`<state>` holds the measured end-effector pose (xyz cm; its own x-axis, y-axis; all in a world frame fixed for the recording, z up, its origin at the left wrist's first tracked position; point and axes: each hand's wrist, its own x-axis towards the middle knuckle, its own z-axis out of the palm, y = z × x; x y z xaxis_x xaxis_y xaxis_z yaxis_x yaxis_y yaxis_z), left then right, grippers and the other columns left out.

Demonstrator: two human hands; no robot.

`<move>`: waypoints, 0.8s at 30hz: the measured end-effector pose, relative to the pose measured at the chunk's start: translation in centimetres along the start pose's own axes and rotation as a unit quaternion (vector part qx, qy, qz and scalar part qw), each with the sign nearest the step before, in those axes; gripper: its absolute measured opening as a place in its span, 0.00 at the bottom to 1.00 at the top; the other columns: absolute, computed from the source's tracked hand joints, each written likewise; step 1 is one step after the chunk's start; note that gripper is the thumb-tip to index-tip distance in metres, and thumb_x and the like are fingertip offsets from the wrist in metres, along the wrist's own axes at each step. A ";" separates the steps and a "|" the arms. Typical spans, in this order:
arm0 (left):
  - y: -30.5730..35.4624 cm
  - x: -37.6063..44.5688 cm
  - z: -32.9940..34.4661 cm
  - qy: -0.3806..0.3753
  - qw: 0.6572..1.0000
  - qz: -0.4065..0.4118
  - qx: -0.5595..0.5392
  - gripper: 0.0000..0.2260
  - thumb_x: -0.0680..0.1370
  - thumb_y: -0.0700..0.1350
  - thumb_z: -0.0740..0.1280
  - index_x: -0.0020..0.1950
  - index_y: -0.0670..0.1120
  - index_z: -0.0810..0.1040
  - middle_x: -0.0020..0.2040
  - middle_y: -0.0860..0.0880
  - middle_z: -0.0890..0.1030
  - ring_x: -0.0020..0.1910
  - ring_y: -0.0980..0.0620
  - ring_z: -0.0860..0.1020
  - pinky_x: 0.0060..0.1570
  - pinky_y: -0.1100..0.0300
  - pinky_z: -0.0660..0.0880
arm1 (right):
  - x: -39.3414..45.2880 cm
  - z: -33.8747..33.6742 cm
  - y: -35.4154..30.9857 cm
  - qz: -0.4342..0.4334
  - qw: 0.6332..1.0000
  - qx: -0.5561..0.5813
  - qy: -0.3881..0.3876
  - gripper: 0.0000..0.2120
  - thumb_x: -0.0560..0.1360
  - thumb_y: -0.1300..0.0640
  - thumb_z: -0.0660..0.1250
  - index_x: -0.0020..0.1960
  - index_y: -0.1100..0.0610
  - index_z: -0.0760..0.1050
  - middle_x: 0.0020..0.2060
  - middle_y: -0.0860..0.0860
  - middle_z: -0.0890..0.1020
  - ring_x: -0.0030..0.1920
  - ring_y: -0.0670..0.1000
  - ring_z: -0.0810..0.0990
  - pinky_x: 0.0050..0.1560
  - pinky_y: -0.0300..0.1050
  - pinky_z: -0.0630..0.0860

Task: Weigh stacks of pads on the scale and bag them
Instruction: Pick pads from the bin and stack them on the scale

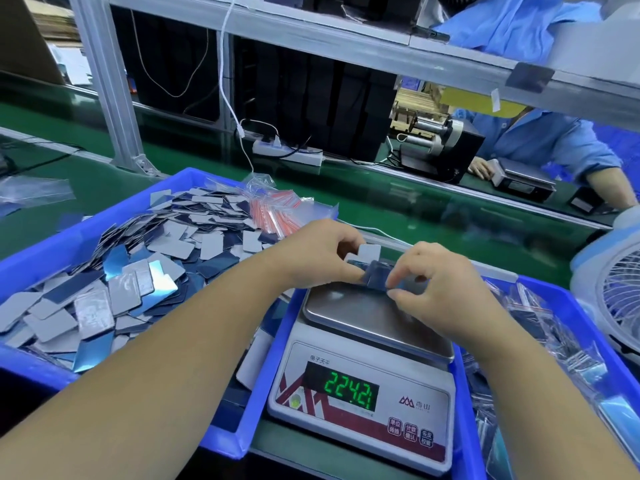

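I am holding a small stack of pads [372,271] over the back edge of the scale [363,368], with both hands clamped on it. My left hand [318,251] is gripping the stack from the left, fingers curled round it, and one grey pad is standing up between its fingertips. My right hand [440,285] is pinching the stack's right end between thumb and fingers. Whether the stack is touching the steel pan, I cannot tell. The scale's green display [346,389] is reading 224.21. The scale is sitting on the table between two blue bins. The left bin [114,220] is holding a loose heap of grey and blue pads [121,278], with a bundle of small clear bags [277,213] lying at its far corner. The right bin [568,306] is holding filled clear bags [540,327]. A white fan [613,285] is standing just beside the right bin.
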<state>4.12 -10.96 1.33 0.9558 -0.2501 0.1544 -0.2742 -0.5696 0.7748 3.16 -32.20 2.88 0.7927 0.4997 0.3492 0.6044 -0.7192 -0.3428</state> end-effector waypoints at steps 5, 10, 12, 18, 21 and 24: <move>0.1 -0.2 -0.2 -0.033 0.999 0.025 -0.001 0.09 0.70 0.45 0.78 0.47 0.50 0.83 0.39 0.52 0.83 0.31 0.59 0.73 0.32 0.62 0.73 | 0.0 0.3 0.1 0.015 1.000 0.006 -0.008 0.07 0.70 0.59 0.76 0.40 0.47 0.82 0.40 0.42 0.79 0.44 0.39 0.75 0.47 0.33 0.69; 0.3 -0.5 -0.6 -0.071 0.997 0.022 -0.018 0.12 0.70 0.41 0.78 0.49 0.53 0.83 0.37 0.63 0.81 0.28 0.63 0.72 0.30 0.73 0.68 | 0.1 0.5 0.2 0.051 0.998 0.019 0.020 0.13 0.68 0.55 0.79 0.46 0.45 0.77 0.43 0.42 0.75 0.43 0.37 0.73 0.42 0.29 0.66; 0.3 -0.5 -0.8 -0.090 0.996 0.019 -0.008 0.14 0.71 0.38 0.76 0.50 0.54 0.82 0.35 0.66 0.80 0.28 0.64 0.73 0.30 0.73 0.68 | 0.2 0.6 0.2 0.057 0.998 0.023 0.006 0.17 0.68 0.53 0.78 0.52 0.42 0.76 0.46 0.40 0.74 0.43 0.33 0.72 0.41 0.28 0.65; 0.6 -0.7 -0.8 -0.103 0.994 0.021 -0.007 0.16 0.71 0.36 0.74 0.53 0.53 0.82 0.33 0.67 0.78 0.32 0.63 0.74 0.34 0.72 0.71 | 0.1 0.8 0.0 0.061 0.996 0.061 -0.033 0.18 0.71 0.57 0.75 0.50 0.35 0.76 0.33 0.29 0.78 0.33 0.43 0.74 0.36 0.28 0.68; 0.7 -0.8 -0.9 -0.114 0.993 0.026 -0.012 0.17 0.71 0.37 0.74 0.56 0.54 0.83 0.37 0.66 0.79 0.34 0.63 0.74 0.37 0.71 0.73 | 0.1 0.7 0.3 0.064 0.996 0.062 -0.017 0.16 0.71 0.57 0.76 0.47 0.36 0.78 0.31 0.28 0.76 0.31 0.40 0.72 0.34 0.28 0.67; 0.8 -0.8 -0.9 -0.112 0.993 0.036 -0.005 0.18 0.73 0.37 0.72 0.57 0.57 0.82 0.38 0.66 0.78 0.36 0.63 0.75 0.39 0.71 0.73 | 0.1 0.6 0.6 0.075 0.996 0.045 -0.004 0.12 0.70 0.57 0.76 0.46 0.40 0.79 0.29 0.28 0.75 0.33 0.37 0.73 0.35 0.27 0.66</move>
<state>3.20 -10.49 2.32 0.8857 -0.4590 0.0703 -0.3393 -0.5363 0.7728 3.65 -32.32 2.21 0.8755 0.3935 0.2806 0.4827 -0.7402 -0.4680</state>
